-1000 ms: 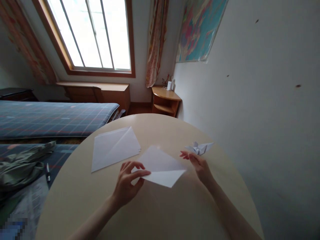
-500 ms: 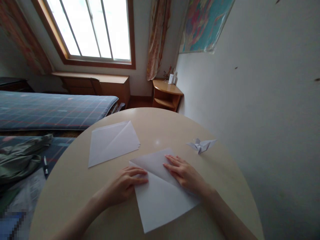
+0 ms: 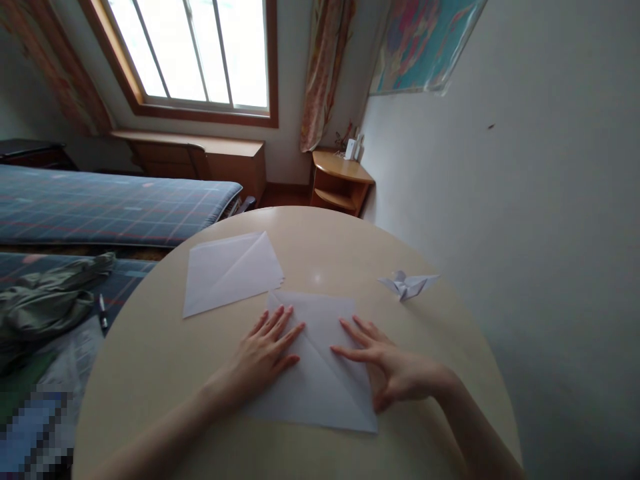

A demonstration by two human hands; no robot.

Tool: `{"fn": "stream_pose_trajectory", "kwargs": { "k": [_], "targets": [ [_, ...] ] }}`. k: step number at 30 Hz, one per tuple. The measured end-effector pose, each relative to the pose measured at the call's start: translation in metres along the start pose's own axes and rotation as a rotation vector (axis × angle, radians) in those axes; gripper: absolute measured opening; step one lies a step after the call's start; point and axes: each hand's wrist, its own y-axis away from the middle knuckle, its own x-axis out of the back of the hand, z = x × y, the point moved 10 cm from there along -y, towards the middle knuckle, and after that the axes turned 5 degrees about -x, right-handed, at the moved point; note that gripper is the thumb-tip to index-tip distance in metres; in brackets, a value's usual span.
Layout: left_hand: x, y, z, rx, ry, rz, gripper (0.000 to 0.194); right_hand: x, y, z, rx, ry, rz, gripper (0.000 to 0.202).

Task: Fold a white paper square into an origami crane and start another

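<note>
On the six o'clock half of the round, cream-coloured table (image 3: pixel 310 230), a square sheet of white paper (image 3: pixel 320 390) lies between and partly beneath the hands, its diagonal crease running from eleven o'clock to five. The left hand (image 3: pixel 264 355), flat at nine o'clock, covers more paper; the right hand (image 3: pixel 393 365), at three o'clock, extends fingertips over it. Both are spread and grip nothing. Compared with half a second ago, the near edge, previously slanted, faces six o'clock.
</note>
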Motion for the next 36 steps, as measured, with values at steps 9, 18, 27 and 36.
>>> {"fn": "stream_pose_trajectory", "kwargs": {
  "k": [9,18,27,36],
  "targets": [
    [-0.003,-0.001,-0.007,-0.014,-0.002,-0.036,0.044,-0.011,0.000,-0.010,0.018,0.058,-0.025,0.096],
    [-0.003,0.000,-0.004,-0.031,-0.020,-0.073,0.047,-0.005,0.003,-0.017,0.009,0.098,-0.086,0.043],
    [0.003,-0.001,0.009,-0.097,0.024,-0.075,0.042,-0.001,0.016,-0.037,0.121,0.026,-0.131,0.026],
    [0.003,0.000,0.030,-0.050,0.067,0.021,0.042,0.035,0.022,-0.036,0.088,-0.203,0.244,0.020]
  ]
}}
